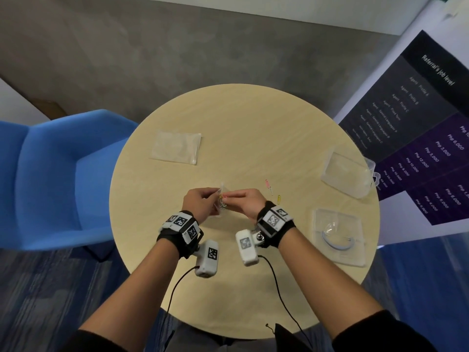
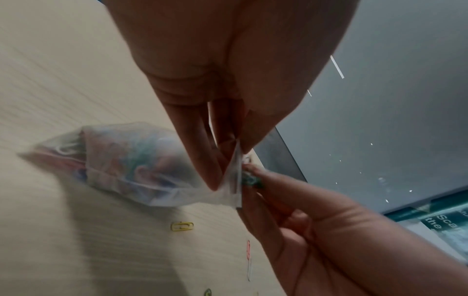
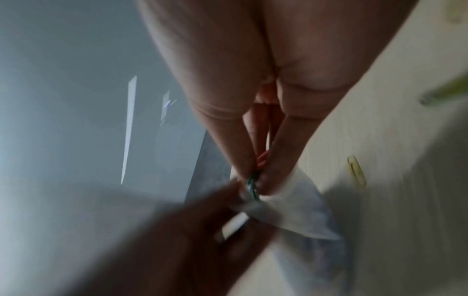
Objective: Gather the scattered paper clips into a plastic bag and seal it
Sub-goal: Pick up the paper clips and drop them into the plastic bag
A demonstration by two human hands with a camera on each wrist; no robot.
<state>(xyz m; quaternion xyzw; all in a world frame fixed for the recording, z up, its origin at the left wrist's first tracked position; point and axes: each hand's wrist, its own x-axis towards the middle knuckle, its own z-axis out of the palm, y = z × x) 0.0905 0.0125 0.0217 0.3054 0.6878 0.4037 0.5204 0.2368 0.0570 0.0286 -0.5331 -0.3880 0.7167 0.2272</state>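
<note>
Clips (image 2: 249, 178) wiry, colored | bag (image 2: 136, 166) clear, crinkled plastic | green apparently

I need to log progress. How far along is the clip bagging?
Partly done: the small plastic bag already holds many colored clips. In hand: left hand pinches its open mouth while right hand feeds in more clips. Left: the clips on the table and sealing.
</note>
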